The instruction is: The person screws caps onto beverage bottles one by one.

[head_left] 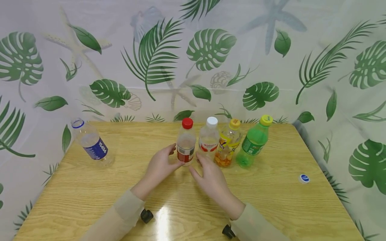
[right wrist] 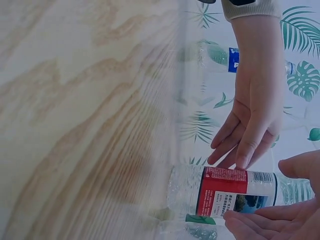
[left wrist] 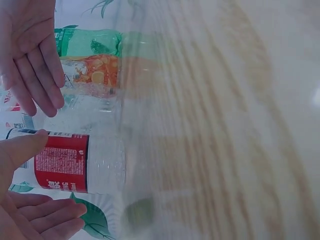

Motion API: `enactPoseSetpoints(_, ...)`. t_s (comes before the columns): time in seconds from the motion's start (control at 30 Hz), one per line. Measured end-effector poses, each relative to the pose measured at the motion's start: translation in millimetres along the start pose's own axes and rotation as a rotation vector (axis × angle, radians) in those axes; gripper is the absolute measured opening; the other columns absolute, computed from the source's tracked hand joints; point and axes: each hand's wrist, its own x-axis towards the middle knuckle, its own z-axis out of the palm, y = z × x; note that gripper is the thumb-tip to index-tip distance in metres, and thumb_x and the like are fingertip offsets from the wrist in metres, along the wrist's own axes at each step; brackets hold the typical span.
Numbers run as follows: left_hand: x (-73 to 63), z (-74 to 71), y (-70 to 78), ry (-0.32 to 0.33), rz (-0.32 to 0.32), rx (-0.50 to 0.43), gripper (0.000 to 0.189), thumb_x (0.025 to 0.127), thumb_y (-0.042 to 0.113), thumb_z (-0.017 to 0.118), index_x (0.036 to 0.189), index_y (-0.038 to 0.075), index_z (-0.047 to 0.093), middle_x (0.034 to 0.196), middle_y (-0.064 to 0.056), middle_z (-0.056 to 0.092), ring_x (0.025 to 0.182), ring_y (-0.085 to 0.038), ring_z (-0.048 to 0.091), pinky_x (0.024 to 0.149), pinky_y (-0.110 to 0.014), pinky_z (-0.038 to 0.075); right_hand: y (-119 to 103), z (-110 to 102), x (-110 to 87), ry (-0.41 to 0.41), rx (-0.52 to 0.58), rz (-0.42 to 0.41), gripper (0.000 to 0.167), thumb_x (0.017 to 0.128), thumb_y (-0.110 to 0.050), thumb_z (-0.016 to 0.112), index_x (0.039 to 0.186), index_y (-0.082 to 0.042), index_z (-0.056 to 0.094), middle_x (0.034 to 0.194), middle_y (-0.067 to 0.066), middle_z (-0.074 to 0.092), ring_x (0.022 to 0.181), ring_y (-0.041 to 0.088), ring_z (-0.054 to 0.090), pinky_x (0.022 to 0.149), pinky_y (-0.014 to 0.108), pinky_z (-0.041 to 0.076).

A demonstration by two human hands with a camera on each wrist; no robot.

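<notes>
A clear plastic bottle with a red cap [head_left: 187, 142] stands upright between my two hands. My left hand [head_left: 162, 165] is at its left side, the thumb overlapping the red and white label [left wrist: 62, 162] in the left wrist view and the other fingers extended, loosely apart from the bottle. On the other side is my right hand [head_left: 212, 174], its fingers fairly straight and thumb spread, fingertips close to the white-capped bottle [head_left: 209, 137]. In the right wrist view, the right fingers [right wrist: 265, 220] overlap the red-labelled bottle's edge.
Right of these stand an orange drink bottle with an orange cap [head_left: 228, 144] and a green bottle with a yellow cap [head_left: 253, 142]. A capless Pepsi bottle [head_left: 93, 144] is at the left of the wooden table [head_left: 271, 207]. A blue and white cap [head_left: 304, 178] lies at right.
</notes>
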Motion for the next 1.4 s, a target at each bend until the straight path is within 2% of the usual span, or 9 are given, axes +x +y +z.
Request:
enactPoseSetpoints(0.3, -15.9, -19.7, -3.2, -0.031, -0.007, 0.085, 0.082, 0.09, 0.037, 0.087, 0.155, 0.004, 0.051, 0.145, -0.017, 0.067, 0.133, -0.037, 0.066, 0.11, -0.055, 0.054, 5, -7, -11.3, -0.025, -0.006, 0.036, 0.054, 0.102, -0.024, 0.073, 0.149, 0.0, 0.058, 0.151, 0.018, 0.062, 0.132, 0.035, 0.066, 0.113, 0.055, 0.051)
enactPoseSetpoints(0.5, -24.1, -36.7, 0.5, -0.023, 0.038, 0.127, 0.087, 0.086, 0.04, 0.089, 0.155, 0.004, 0.051, 0.145, -0.015, 0.068, 0.13, -0.037, 0.067, 0.106, -0.054, 0.057, 11, -17, -17.0, -0.029, -0.017, 0.054, 0.051, 0.101, -0.024, 0.074, 0.145, 0.0, 0.061, 0.142, 0.017, 0.068, 0.127, 0.035, 0.068, 0.108, 0.055, 0.055)
enactPoseSetpoints(0.73, -31.8, -53.6, 6.8, -0.028, 0.089, 0.205, 0.09, 0.086, 0.046, 0.089, 0.156, 0.004, 0.05, 0.147, -0.015, 0.067, 0.128, -0.038, 0.068, 0.101, -0.053, 0.059, 23, -28, -22.8, -0.044, -0.046, 0.085, 0.049, 0.102, -0.024, 0.073, 0.143, 0.001, 0.063, 0.139, 0.02, 0.069, 0.126, 0.038, 0.068, 0.109, 0.056, 0.054)
enactPoseSetpoints(1.13, -39.7, -76.6, 11.8, 0.018, 0.171, 0.351, 0.099, 0.079, 0.055, 0.091, 0.155, 0.004, 0.052, 0.146, -0.018, 0.067, 0.126, -0.04, 0.07, 0.097, -0.053, 0.061, 47, -47, -32.9, -0.026, -0.086, 0.085, 0.046, 0.102, -0.022, 0.071, 0.141, 0.002, 0.064, 0.134, 0.021, 0.071, 0.123, 0.039, 0.069, 0.104, 0.057, 0.056)
enactPoseSetpoints(1.4, -40.6, -92.9, 15.5, 0.072, 0.216, 0.409, 0.1, 0.079, 0.055, 0.091, 0.155, 0.004, 0.051, 0.145, -0.02, 0.066, 0.125, -0.04, 0.07, 0.096, -0.053, 0.062, 61, -67, -37.7, -0.015, -0.097, 0.103, 0.049, 0.104, -0.024, 0.068, 0.143, 0.005, 0.061, 0.139, 0.025, 0.067, 0.125, 0.043, 0.067, 0.105, 0.059, 0.055)
